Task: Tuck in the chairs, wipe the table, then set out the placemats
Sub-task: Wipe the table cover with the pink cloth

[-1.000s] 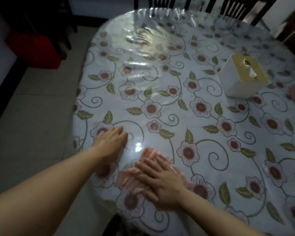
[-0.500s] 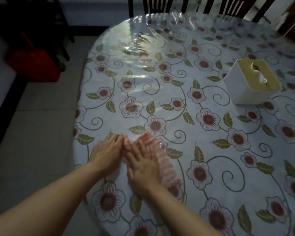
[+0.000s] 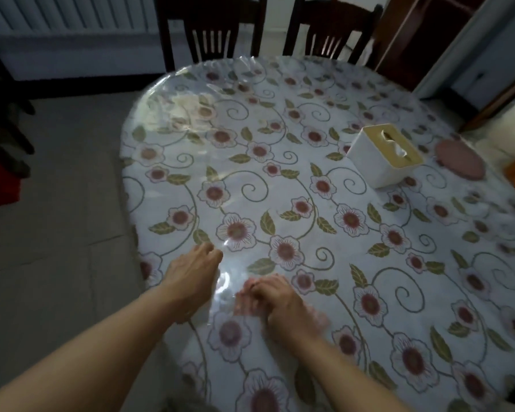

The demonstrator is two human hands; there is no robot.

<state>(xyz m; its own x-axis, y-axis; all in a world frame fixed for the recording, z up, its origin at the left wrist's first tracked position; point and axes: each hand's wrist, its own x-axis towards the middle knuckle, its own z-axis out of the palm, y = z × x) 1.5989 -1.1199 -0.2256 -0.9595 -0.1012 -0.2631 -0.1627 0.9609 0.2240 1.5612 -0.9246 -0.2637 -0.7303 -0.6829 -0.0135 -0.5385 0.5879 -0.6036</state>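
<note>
- The right hand [image 3: 280, 307] presses down on a pink cloth [image 3: 315, 318] at the near left of the table [image 3: 309, 185], its fingers curled over the cloth; the cloth is blurred and mostly hidden under the hand
- The left hand [image 3: 195, 278] lies flat with fingers together on the clear plastic cover [image 3: 191, 93], just beside the right hand, gripping nothing
- This looks like the wiping step; to do it well, keep the palm flat on the cloth, brace the cover with the left hand so it does not ruck, and work in overlapping strokes from the near edge toward the far side
- Lift the tissue box [image 3: 384, 156] at right and the pink mat [image 3: 460, 157] beyond it to wipe beneath them
- Two chairs [image 3: 211, 31] stand at the far edge, seemingly tucked in
- No brand, label or writing can be read anywhere
</note>
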